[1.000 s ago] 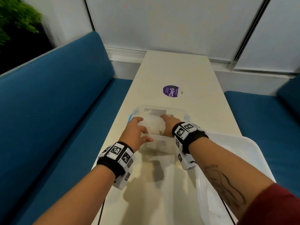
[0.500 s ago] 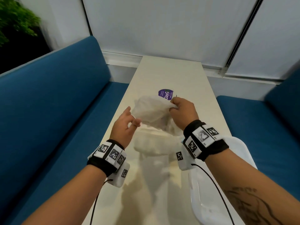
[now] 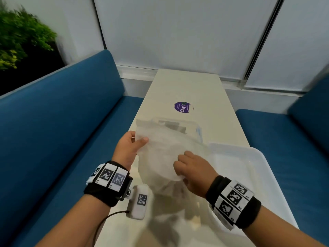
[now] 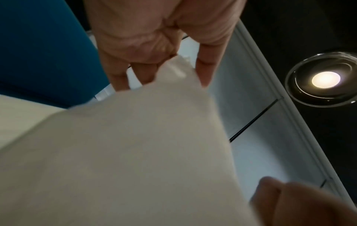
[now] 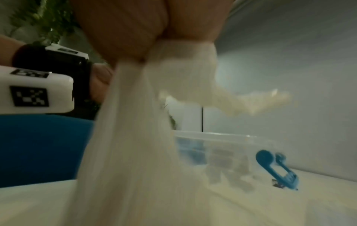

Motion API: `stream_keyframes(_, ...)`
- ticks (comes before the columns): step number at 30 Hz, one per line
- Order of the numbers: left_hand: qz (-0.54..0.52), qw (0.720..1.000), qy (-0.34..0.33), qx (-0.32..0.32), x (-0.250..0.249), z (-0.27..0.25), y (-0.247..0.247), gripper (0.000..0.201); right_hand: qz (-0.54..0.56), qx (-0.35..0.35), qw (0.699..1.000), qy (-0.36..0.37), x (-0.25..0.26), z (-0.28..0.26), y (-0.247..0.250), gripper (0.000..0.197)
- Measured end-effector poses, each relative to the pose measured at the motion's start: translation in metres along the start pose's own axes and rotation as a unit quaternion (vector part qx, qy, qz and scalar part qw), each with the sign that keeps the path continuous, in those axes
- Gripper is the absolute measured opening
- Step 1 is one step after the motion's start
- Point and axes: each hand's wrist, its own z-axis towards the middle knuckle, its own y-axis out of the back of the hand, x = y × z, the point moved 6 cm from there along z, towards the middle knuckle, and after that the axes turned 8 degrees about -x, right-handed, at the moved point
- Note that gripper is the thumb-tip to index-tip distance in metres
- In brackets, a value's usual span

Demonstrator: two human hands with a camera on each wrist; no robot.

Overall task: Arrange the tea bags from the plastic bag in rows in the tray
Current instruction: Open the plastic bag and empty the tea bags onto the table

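I hold a cloudy white plastic bag (image 3: 160,157) above the table between both hands. My left hand (image 3: 131,145) pinches its upper left edge between thumb and fingers; the left wrist view shows that edge (image 4: 173,71) caught between them. My right hand (image 3: 190,168) grips a bunched part of the bag (image 5: 173,73) at its near right side. Whatever is inside the bag is hidden by the film. The white tray (image 3: 256,168) lies on the table just right of my right hand. No tea bags show in it.
A clear plastic box (image 3: 179,125) with blue latches (image 5: 278,169) stands on the table behind the bag. A purple round sticker (image 3: 182,107) lies farther back. Blue benches (image 3: 62,131) run along both sides of the narrow cream table (image 3: 220,104).
Both hands lifted the bag out of the clear box and brought it nearer. The right hand dropped from the bag's top edge to its near right side.
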Motion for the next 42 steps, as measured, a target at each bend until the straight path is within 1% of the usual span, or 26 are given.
stream_keyframes(1,-0.002,1.0,0.002,0.005,0.002,-0.002,0.0,0.014,0.001,0.023,1.0,0.008,0.0,-0.005,-0.003,0.041)
stream_keyframes(2,-0.004,1.0,0.001,0.014,0.002,-0.006,0.0,0.017,0.015,0.033,0.999,-0.007,-0.002,-0.008,-0.001,0.048)
stream_keyframes(3,-0.007,1.0,-0.005,0.023,0.002,-0.008,0.0,0.018,0.033,0.019,0.998,-0.042,-0.008,-0.01,0.005,0.056)
stream_keyframes(4,-0.014,0.999,-0.012,0.032,0.001,-0.012,-0.001,0.018,0.06,-0.007,0.994,-0.095,-0.017,-0.01,0.013,0.066)
stream_keyframes(6,-0.04,0.998,-0.024,0.044,-0.003,-0.017,-0.002,0.02,0.123,-0.076,0.968,-0.206,-0.036,-0.01,0.033,0.084)
stream_keyframes(7,-0.048,0.997,-0.03,0.046,-0.005,-0.019,-0.001,0.02,0.155,-0.09,0.95,-0.256,-0.046,-0.01,0.039,0.087)
stream_keyframes(8,-0.049,0.997,-0.034,0.048,-0.008,-0.02,-0.001,0.019,0.191,-0.08,0.933,-0.296,-0.056,-0.01,0.042,0.085)
stream_keyframes(9,-0.047,0.997,-0.04,0.051,-0.01,-0.022,-0.002,0.015,0.23,-0.044,0.915,-0.329,-0.064,-0.01,0.039,0.083)
stream_keyframes(11,-0.036,0.996,-0.061,0.056,-0.016,-0.027,-0.003,0.01,0.291,0.081,0.879,-0.369,-0.071,-0.012,0.026,0.085)
stream_keyframes(13,-0.026,0.994,-0.094,0.051,-0.022,-0.03,-0.003,0.013,0.281,0.193,0.867,-0.363,-0.071,-0.015,0.012,0.077)
stream_keyframes(14,-0.027,0.993,-0.107,0.045,-0.025,-0.032,-0.002,0.015,0.253,0.227,0.875,-0.344,-0.069,-0.015,0.007,0.06)
stream_keyframes(15,-0.034,0.992,-0.119,0.035,-0.028,-0.032,0.0,0.016,0.212,0.243,0.883,-0.341,-0.07,-0.016,0.006,0.032)
stream_keyframes(16,-0.039,0.991,-0.13,0.02,-0.03,-0.032,0.004,0.018,0.195,0.235,0.888,-0.344,-0.072,-0.015,0.01,0.011)
stream_keyframes(18,-0.039,0.989,-0.143,-0.025,-0.034,-0.03,0.014,0.02,0.212,0.17,0.886,-0.375,-0.082,-0.016,0.022,0.028)
stream_keyframes(19,-0.037,0.988,-0.143,-0.052,-0.036,-0.03,0.021,0.02,0.246,0.12,0.869,-0.412,-0.088,-0.018,0.032,0.027)
stream_keyframes(21,-0.026,0.984,-0.149,-0.098,-0.041,-0.03,0.03,0.019,0.3,0.019,0.846,-0.439,-0.094,-0.018,0.055,0.02)
stream_keyframes(23,0.018,0.973,-0.17,-0.155,-0.047,-0.034,0.037,0.015,0.302,-0.051,0.857,-0.415,-0.092,-0.013,0.075,0.012)
stream_keyframes(24,0.075,0.957,-0.196,-0.199,-0.053,-0.039,0.04,0.015,0.288,-0.081,0.872,-0.388,-0.088,-0.009,0.084,0.011)
stream_keyframes(25,0.16,0.924,-0.252,-0.24,-0.063,-0.047,0.038,0.022,0.275,-0.113,0.886,-0.357,-0.083,-0.005,0.091,0.013)
stream_keyframes(26,0.242,0.876,-0.334,-0.249,-0.075,-0.058,0.029,0.03,0.269,-0.142,0.894,-0.329,-0.076,-0.002,0.097,0.017)
stream_keyframes(28,0.348,0.788,-0.479,-0.167,-0.087,-0.077,-0.008,0.035,0.27,-0.182,0.9,-0.289,-0.063,0.0,0.102,0.018)
stream_keyframes(29,0.374,0.763,-0.514,-0.116,-0.086,-0.083,-0.027,0.033,0.273,-0.196,0.901,-0.273,-0.057,0.0,0.103,0.018)
stream_keyframes(31,0.401,0.737,-0.54,-0.058,-0.083,-0.09,-0.056,0.03,0.276,-0.212,0.903,-0.25,-0.047,0.0,0.104,0.018)
stream_keyframes(34,0.424,0.726,-0.54,-0.033,-0.086,-0.092,-0.077,0.03,0.276,-0.225,0.901,-0.247,-0.043,-0.003,0.104,0.018)
stream_keyframes(37,0.438,0.726,-0.53,-0.018,-0.088,-0.088,-0.072,0.033,0.288,-0.235,0.889,-0.267,-0.05,-0.012,0.108,0.018)
stream_keyframes(42,0.455,0.793,-0.398,-0.076,-0.096,-0.054,-0.016,0.022,0.314,-0.302,0.823,-0.366,-0.082,-0.039,0.122,0.015)
